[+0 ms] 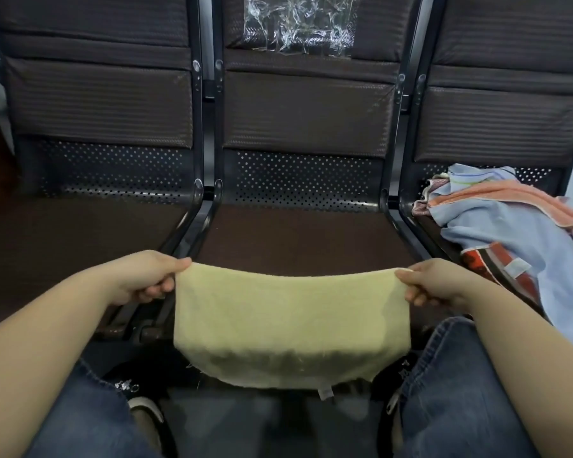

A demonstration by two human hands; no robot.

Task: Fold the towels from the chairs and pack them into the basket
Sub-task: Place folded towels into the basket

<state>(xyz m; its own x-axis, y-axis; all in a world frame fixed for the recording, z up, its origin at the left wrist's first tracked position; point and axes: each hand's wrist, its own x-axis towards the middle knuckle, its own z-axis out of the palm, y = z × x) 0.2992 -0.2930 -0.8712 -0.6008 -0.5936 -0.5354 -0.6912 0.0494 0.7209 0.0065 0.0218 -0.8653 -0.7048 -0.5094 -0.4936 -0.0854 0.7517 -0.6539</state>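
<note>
Yellow towel held up, near centre.
Hung flat by top corners; unfolded towel pile heaped on right chair.

My left hand and right hand were both out in front of me at about the same height, well apart, bare forearms reaching in from the lower corners with wrists roughly straight. Left hand pinched the top left corner of the yellow towel, thumb on top pointing inward, other fingers curled underneath; right hand mirrored it on the top right corner, thumb on top, fingers curled below. Knees in blue jeans sat spread below my arms, one under each forearm.
</note>
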